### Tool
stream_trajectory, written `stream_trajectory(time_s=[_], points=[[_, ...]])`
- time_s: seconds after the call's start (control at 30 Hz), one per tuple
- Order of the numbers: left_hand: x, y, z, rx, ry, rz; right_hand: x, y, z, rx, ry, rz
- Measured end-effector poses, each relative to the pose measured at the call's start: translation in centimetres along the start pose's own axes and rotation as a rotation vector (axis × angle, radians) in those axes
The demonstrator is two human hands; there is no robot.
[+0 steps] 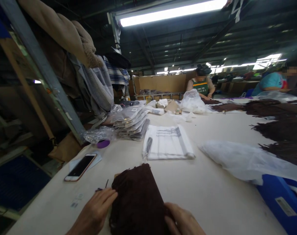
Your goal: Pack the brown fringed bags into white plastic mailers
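A folded dark brown fringed cloth lies in front of me at the bottom middle, loose strands showing along its upper left. My left hand is closed at its left edge, fingers together and fingertips on the cloth; the thumb is hidden. At the right edge, my right hand grips the cloth between thumb and fingers. A pale strip of something beneath shows at its upper left edge. Just beyond lies a folded white cloth with grey stripes, a grey tassel-like bundle on its left side.
Left are a phone, purple tape roll and stacked bagged goods. Right are clear plastic, a blue box and brown fringed cloths. Two people work farther back. Clothes hang by a metal post.
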State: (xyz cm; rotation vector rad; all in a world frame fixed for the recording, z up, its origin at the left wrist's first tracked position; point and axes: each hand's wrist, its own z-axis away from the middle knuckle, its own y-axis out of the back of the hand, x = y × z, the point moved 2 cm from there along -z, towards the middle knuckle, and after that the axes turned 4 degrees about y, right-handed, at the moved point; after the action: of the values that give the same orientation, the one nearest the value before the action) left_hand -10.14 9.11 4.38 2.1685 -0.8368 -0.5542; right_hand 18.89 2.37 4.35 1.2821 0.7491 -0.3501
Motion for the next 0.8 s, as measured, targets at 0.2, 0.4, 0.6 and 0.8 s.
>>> stream_trajectory(time_s=[0.2,0.4,0.6,0.8], points=[[5.6,-2.8,-9.0,-0.354,-0.13,0.176,0.0,0.2,-3.4,0.145,-0.296,-0.089],[5.3,-7.3,-15.8,-0.873,-0.281,0.185,0.9,-2.6,-3.4,0.035,-0.344,-0.679],[3.8,-3.6,-17.9,-0.943,-0.331,0.09,-2.5,2.1,-2.1,0.006,-0.235,-0.537],[2.4,3.5,-19.0,-0.789,-0.291,0.091,-7.5,13.1,0.7,-0.153,0.095,0.171]])
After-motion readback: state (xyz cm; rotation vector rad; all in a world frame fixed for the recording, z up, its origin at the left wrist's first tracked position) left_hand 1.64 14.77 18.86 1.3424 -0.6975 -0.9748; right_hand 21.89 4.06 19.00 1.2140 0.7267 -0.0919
